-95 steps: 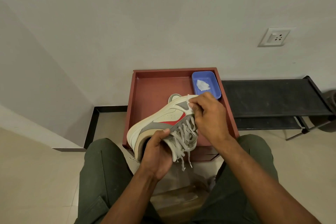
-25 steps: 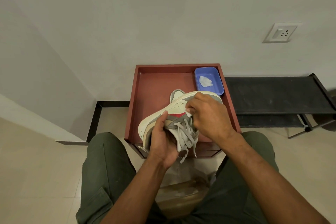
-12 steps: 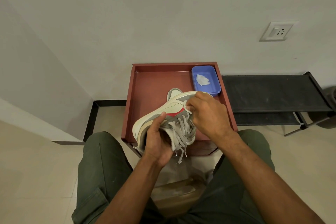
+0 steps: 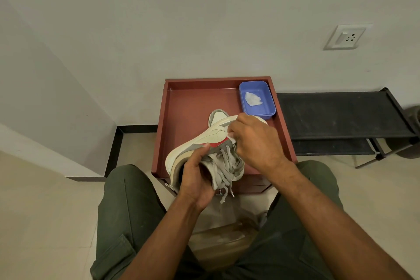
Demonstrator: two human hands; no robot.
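Two hands, two shoes, two wipes, one blue tub, one red table, one black rack.

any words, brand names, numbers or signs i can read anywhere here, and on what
No text can be read anywhere in this view.
Sneaker, held in the left hand: only a red patch on its side; no letters or logo can be made out.
Wall socket: pin holes and a switch, no legible lettering.
Blue tray: plain, no label visible.
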